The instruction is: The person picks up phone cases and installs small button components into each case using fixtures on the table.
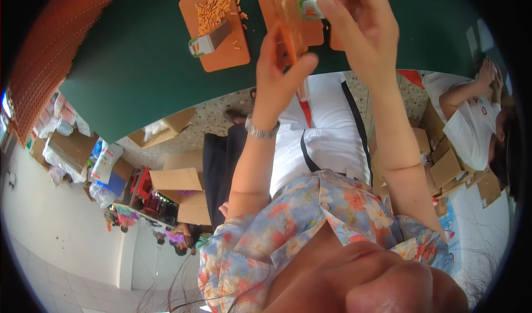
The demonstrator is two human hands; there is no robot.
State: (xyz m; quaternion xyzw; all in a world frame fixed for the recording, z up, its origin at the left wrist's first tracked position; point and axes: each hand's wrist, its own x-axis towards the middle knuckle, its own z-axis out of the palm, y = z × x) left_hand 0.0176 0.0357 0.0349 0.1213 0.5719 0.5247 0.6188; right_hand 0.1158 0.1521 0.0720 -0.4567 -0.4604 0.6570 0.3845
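"At the green table (138, 63), what shows?"

"1 orange board (228, 58) bears small tan pieces (212, 14). The left hand (277, 83) wraps around a clear container (292, 33) over the table's near edge; the right hand (366, 39) curls by a white-and-green box (311, 9), any pinch unclear."

"The risk?"

"A slackening left grip could drop the container."

Your left forearm (252, 166) and right forearm (396, 130) stretch forward, bare below the elbows. Your left hand (281, 77) grips with bent fingers (269, 46), thumb (303, 67) angled rightward; your right hand (372, 36) sits farther forward, thumb extended, fingers curled and partly cut off.
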